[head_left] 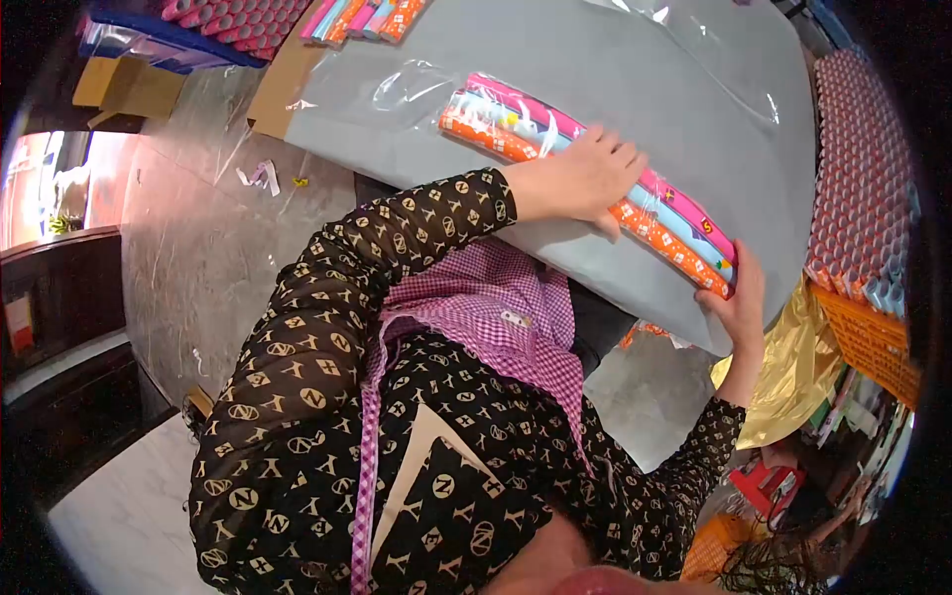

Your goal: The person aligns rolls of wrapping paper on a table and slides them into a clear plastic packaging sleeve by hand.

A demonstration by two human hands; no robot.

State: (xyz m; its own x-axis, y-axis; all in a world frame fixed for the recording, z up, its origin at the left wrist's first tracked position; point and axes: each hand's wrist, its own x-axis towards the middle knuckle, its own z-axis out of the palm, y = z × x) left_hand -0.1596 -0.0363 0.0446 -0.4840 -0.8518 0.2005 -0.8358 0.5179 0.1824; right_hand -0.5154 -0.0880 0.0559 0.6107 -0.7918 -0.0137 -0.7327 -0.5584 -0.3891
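Three rolls of patterned wrapping paper (669, 230), pink, light blue and orange, lie side by side on the grey table in clear plastic film (405, 87). The loose film sticks out past their left ends. Across the middle of the bundle is my left hand (593, 177), its fingers bent over the far side and its thumb on the near side. My right hand (739, 296) grips the right ends, thumb against the orange roll and fingers around the pink side. Both palms hide part of the rolls.
More wrapped rolls (365, 18) lie at the table's (367, 149) far left edge. Stacked roll ends (861, 178) stand on the right, above an orange crate (868, 337). Gold foil (793, 372) hangs below. A blue bin (169, 50) and a cardboard box (129, 89) are at upper left.
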